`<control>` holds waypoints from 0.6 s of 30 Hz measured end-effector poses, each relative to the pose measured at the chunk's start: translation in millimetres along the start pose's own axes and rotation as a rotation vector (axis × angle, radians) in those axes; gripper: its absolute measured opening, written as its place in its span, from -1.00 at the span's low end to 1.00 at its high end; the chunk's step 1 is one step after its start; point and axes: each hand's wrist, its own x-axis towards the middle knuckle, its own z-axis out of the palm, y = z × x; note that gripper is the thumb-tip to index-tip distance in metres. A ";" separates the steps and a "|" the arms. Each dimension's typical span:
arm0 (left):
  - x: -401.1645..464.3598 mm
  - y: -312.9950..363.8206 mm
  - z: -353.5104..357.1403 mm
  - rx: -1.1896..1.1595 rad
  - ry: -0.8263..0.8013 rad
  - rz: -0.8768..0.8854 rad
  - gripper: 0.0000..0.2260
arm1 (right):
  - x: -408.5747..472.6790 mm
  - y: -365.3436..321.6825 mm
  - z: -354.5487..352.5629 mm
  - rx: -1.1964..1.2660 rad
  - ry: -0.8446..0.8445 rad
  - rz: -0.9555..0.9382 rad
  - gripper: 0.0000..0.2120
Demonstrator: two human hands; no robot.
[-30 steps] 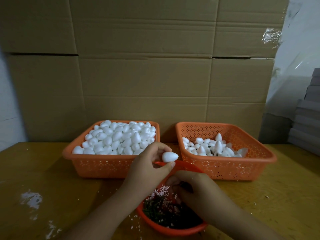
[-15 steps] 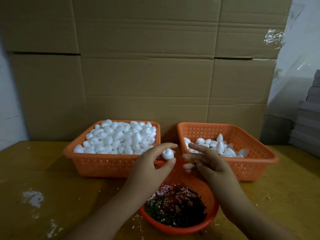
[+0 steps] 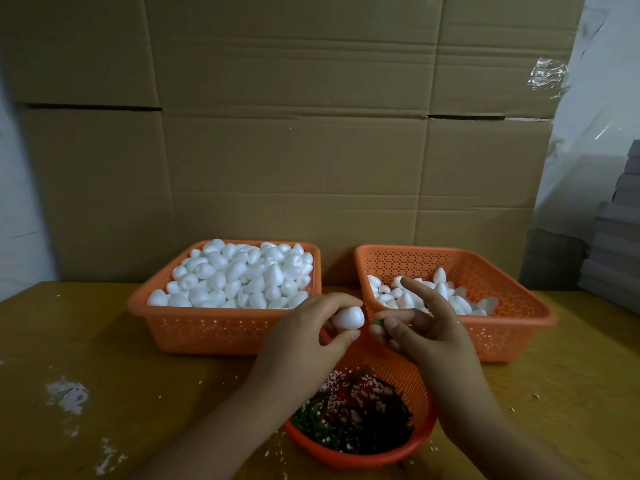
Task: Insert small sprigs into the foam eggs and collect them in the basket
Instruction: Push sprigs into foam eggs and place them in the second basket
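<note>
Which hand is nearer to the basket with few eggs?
Right. The right hand is raised just before the right basket, fingers overlapping its front rim; the left hand is further left, holding an egg.

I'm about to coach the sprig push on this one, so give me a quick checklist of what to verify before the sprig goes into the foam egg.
1. Foam egg gripped by left hand: ok.
2. Green sprig pinched by right hand: ok.
3. Sprig tip near the egg, not yet inserted: ok.
4. Sprig aligned with the egg's end: cannot tell, too small.
5. Right basket has room for finished eggs: ok.
6. Round sprig basket below the hands, still stocked: ok.
</note>
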 end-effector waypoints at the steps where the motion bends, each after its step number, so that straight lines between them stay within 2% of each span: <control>1: 0.0 -0.2 -0.1 0.002 0.000 -0.001 -0.64 | -0.3 0.2 -0.2 -0.010 0.008 -0.005 -0.53; 12: -1.2 -2.4 1.2 0.036 -0.060 -0.003 -0.67 | -0.9 2.7 -1.6 -0.066 0.019 -0.063 -0.61; 18: -1.8 0.4 2.1 0.122 -0.114 0.043 -0.67 | -3.0 7.8 -0.5 -0.211 0.005 -0.150 -0.51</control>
